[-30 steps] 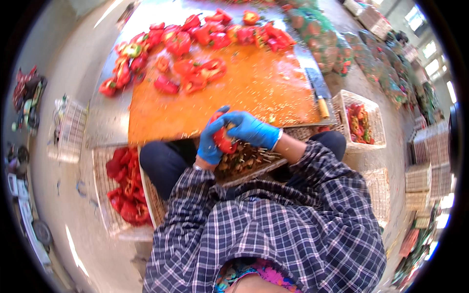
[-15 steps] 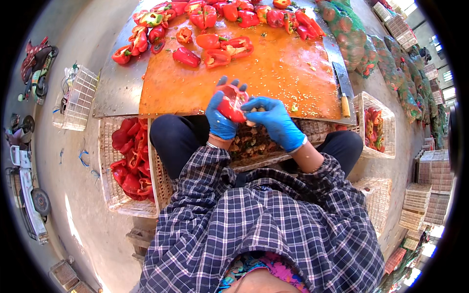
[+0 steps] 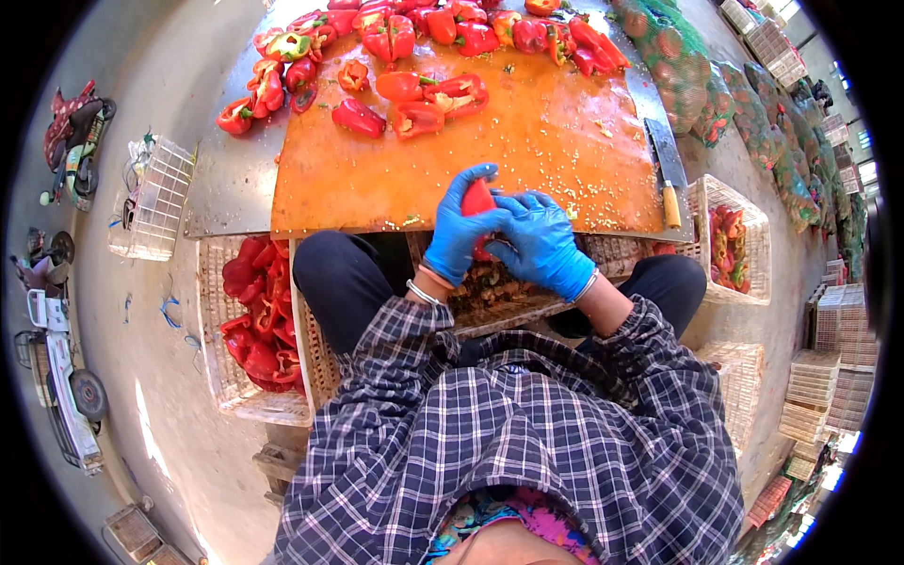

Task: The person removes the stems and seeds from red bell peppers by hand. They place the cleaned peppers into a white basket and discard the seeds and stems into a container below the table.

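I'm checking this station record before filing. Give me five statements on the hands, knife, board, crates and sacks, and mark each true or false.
1. The blue-gloved left hand holds a piece of glossy red pepper. True.
2. The blue-gloved right hand grips a steel knife with a wooden handle. False: the knife lies beside the flat orange board; the right hand is close to the left.
3. Small pale seeds dot the board. True.
4. The off-white slatted crate on the person's left holds green peppers. False: the crate holds red pepper pieces.
5. Filled green mesh sacks are right of the metal table. True.
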Tool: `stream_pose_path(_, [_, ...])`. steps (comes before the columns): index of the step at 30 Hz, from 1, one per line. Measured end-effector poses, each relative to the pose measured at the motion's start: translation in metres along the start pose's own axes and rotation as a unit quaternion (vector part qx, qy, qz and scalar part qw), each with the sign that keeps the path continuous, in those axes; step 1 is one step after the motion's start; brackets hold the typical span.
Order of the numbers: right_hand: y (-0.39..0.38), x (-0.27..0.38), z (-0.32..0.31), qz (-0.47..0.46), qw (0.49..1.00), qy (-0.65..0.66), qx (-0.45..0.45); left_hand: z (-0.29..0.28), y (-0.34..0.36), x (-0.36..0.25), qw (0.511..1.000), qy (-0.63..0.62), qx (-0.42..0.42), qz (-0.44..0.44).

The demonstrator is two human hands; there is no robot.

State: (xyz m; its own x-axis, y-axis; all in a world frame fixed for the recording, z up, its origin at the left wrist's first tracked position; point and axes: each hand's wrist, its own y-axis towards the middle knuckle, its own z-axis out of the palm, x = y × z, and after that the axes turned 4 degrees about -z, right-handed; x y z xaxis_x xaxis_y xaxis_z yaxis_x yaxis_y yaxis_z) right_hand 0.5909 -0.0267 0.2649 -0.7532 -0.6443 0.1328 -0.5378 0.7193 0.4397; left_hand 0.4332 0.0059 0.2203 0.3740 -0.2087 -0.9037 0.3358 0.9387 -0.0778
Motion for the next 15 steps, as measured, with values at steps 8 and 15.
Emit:
stream_pose_path(8, [-0.003, -0.03, 0.019, 0.17, 0.937, 0.273, -0.134, 0.01, -0.004, -0.007, 0.875, 0.398, -0.097, 0.258])
stream_pose_path(15, [0.081, -0.088, 0.032, 0.249, 0.95, 0.178, -0.065, -0.092, -0.063, -0.137, 0.625, 0.614, -0.402, 0.266])
